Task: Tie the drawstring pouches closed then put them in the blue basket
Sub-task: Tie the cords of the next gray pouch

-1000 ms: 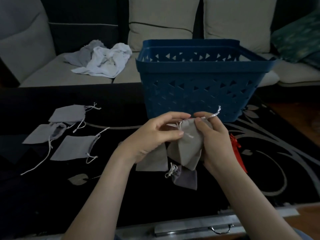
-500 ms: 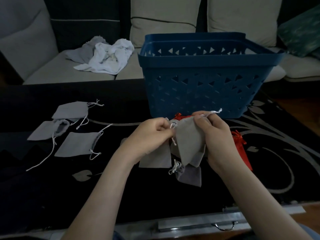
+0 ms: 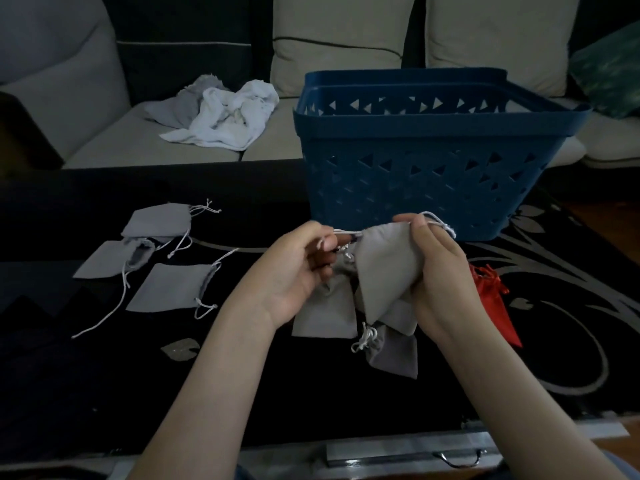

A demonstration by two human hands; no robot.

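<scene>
Location: domestic living room.
A beige upholstered sofa point(image 3: 138, 140) is seen behind a black table with grey floral pattern point(image 3: 69, 375).

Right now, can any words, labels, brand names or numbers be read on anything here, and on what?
None can be read. The blue basket shows only triangular cut-outs, the grey pouch held up is plain, the red pouch shows no print, and the black table carries only a grey floral pattern.

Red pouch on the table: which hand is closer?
Right. The right hand is beside the red fabric pouch; the left hand is farther left, beyond the held grey cloth pouch.
</scene>
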